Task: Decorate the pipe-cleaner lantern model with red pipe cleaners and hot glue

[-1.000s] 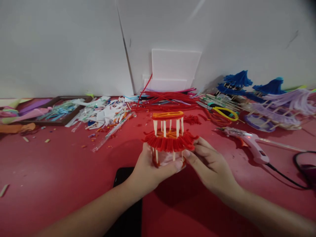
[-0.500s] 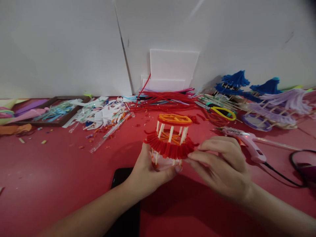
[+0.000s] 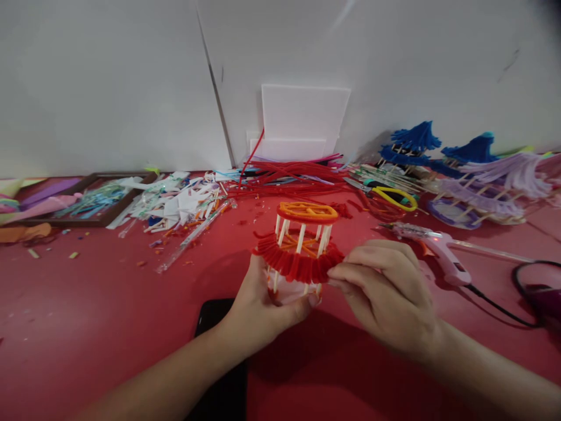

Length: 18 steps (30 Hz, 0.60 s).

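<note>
A small two-tier pavilion model (image 3: 302,269) of red pipe cleaners and pale wooden sticks stands upright in front of me, topped by an orange and red ring (image 3: 307,213). My left hand (image 3: 265,310) is wrapped round its lower tier, with the thumb at the front of the base. Around the middle runs a fringe of red pipe cleaner pieces. At the fringe's right edge, my right hand (image 3: 388,292) pinches the ends of the red pieces between thumb and fingers. Its fingertips partly hide what they grip.
A pink glue gun (image 3: 438,248) lies right, its cord trailing. Yellow-handled pliers (image 3: 394,197) and blue (image 3: 416,137) and lilac (image 3: 486,196) models stand behind. Red pipe cleaners (image 3: 293,175) lie at the back, scraps (image 3: 184,199) at left. A black phone (image 3: 228,374) is under my left forearm.
My right fingers have closed in on the fringe's right edge, where the strands stuck out before. The left hand keeps its hold. The whole view has shifted slightly.
</note>
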Each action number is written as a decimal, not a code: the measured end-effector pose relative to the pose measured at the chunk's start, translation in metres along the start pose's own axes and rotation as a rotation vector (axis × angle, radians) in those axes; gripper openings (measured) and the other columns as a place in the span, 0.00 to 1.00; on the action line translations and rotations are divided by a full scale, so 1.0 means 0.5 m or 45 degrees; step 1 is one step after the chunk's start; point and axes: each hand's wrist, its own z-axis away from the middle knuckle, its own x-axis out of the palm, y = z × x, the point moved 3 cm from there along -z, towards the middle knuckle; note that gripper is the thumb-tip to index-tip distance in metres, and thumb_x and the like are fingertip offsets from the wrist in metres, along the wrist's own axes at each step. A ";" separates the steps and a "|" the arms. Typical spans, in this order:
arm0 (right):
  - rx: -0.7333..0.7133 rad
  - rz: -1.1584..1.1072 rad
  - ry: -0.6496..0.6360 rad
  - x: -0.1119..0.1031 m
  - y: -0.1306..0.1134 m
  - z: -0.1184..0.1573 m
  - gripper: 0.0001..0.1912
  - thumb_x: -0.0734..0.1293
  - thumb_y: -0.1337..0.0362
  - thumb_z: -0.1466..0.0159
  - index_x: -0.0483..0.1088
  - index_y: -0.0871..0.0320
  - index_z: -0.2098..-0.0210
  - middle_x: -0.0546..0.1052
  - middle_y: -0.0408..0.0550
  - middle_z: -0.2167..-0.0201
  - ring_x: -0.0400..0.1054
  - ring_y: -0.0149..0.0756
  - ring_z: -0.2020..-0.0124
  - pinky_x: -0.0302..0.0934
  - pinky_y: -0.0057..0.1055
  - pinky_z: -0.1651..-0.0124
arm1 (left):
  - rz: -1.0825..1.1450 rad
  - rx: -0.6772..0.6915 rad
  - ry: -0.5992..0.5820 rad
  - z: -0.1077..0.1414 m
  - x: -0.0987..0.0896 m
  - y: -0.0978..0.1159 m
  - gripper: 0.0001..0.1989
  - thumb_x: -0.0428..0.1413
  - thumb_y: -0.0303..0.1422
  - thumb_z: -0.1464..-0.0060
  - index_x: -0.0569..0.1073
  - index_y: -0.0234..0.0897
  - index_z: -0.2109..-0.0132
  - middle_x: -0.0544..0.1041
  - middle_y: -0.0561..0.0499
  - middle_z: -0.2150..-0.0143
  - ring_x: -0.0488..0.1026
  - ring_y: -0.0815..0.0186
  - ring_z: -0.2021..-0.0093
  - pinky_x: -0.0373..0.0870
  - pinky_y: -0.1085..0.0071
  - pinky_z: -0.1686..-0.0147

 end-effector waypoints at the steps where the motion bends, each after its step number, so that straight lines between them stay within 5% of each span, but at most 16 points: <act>1: 0.005 -0.020 -0.004 0.001 0.000 0.001 0.05 0.65 0.72 0.39 0.69 0.56 0.67 0.70 0.46 0.69 0.65 0.34 0.65 0.64 0.34 0.62 | 0.018 -0.012 -0.003 0.000 -0.001 -0.002 0.26 0.64 0.29 0.54 0.62 0.41 0.50 0.74 0.46 0.51 0.73 0.57 0.51 0.70 0.59 0.51; 8: 0.035 -0.059 -0.130 0.012 0.001 0.005 0.09 0.61 0.75 0.39 0.66 0.55 0.69 0.70 0.47 0.68 0.65 0.36 0.61 0.63 0.36 0.58 | 0.061 -0.043 -0.075 0.003 -0.007 -0.031 0.31 0.63 0.28 0.53 0.58 0.42 0.45 0.71 0.42 0.46 0.73 0.54 0.49 0.71 0.56 0.51; 18: 0.056 -0.148 -0.085 0.005 0.000 0.005 0.03 0.65 0.69 0.39 0.69 0.55 0.65 0.72 0.46 0.69 0.66 0.37 0.61 0.63 0.38 0.56 | -0.019 -0.020 -0.042 0.002 -0.007 -0.015 0.28 0.64 0.27 0.54 0.61 0.42 0.47 0.74 0.46 0.50 0.72 0.56 0.50 0.71 0.59 0.51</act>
